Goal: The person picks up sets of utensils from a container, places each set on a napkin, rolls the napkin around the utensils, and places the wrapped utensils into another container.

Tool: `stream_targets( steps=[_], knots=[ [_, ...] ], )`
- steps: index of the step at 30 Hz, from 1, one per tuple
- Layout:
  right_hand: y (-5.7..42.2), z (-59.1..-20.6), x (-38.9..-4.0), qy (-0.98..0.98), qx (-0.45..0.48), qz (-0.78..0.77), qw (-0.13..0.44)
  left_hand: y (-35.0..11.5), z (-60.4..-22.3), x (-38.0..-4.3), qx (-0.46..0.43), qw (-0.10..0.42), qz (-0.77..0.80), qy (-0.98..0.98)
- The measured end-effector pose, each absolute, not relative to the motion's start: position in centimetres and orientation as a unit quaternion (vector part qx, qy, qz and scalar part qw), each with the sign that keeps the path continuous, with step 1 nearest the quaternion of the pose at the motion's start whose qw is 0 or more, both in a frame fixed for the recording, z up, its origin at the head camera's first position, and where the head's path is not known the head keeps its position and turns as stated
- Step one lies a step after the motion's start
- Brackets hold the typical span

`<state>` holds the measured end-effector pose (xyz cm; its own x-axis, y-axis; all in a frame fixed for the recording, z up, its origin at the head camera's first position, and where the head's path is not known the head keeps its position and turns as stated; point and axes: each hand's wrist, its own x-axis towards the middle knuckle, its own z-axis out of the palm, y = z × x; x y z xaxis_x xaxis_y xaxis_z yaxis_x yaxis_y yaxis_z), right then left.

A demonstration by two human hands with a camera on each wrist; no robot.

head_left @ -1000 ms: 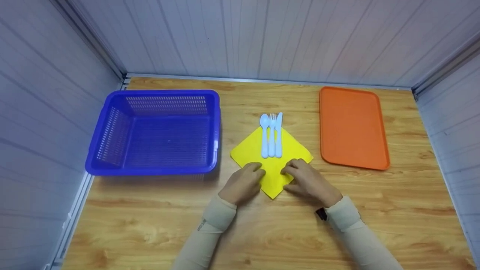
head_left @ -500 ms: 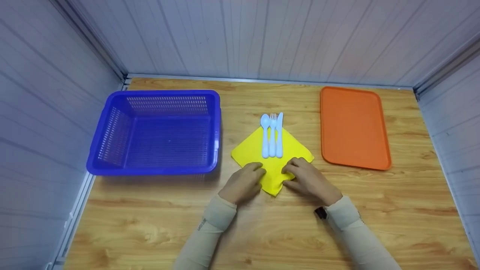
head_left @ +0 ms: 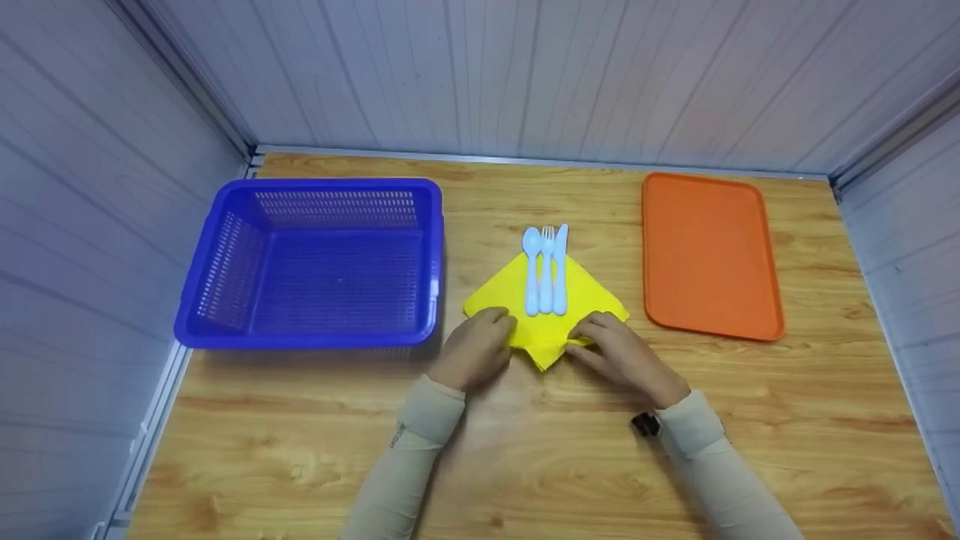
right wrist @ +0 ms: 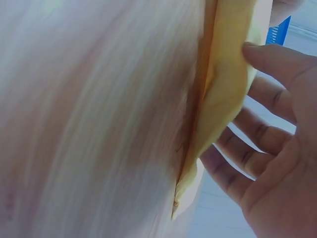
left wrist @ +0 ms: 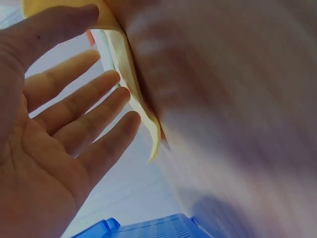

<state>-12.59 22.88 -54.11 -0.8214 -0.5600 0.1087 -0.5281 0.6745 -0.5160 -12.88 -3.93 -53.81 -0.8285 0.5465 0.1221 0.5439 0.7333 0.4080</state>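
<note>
A yellow napkin [head_left: 547, 328] lies on the wooden table, turned as a diamond, its near corner pulled up and rumpled. On its far half rest a pale blue spoon [head_left: 532, 274], fork [head_left: 547, 277] and knife [head_left: 560, 274], side by side with handles toward me. My left hand [head_left: 474, 349] touches the napkin's near left edge; in the left wrist view its fingers are fairly straight, the thumb over the yellow cloth. At the near right edge, my right hand [head_left: 621, 355] pinches the napkin between thumb and fingers; part of that grip is hidden behind the cloth.
To the left stands a deep blue plastic basket [head_left: 433, 300] with slotted walls. An orange tray [head_left: 712, 259] lies at the right. White panels [head_left: 495, 75] enclose the table at the back and both sides.
The napkin's near corner has drawn up away from me, toward the cutlery, and creased. My left hand has shifted slightly left and forward. The right hand has barely moved; the cutlery stays in place.
</note>
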Motion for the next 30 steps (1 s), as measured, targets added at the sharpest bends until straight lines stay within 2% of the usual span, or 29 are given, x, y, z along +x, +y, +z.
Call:
stream_targets(
  steps=[7,15,21,30],
  knots=[
    [23.3,-54.1,-12.9,0.898,-0.314,-0.307,-0.008,-3.8,-54.0,-13.3,0.275,-0.017,0.216,0.937],
    [24.6,-53.7,-13.5,0.890,-0.329,-0.312,0.038,-3.4,-53.6,-14.6,0.222,-0.009,0.241,0.945],
    [24.7,-54.0,-15.2,0.922,-0.286,-0.263,0.011,-3.2,-53.4,-15.4,0.207,-0.019,0.239,0.949],
    [24.4,-54.0,-17.5,0.940,-0.188,-0.280,0.059,-2.3,-53.6,-16.7,0.169,-0.024,0.213,0.962]
  ],
)
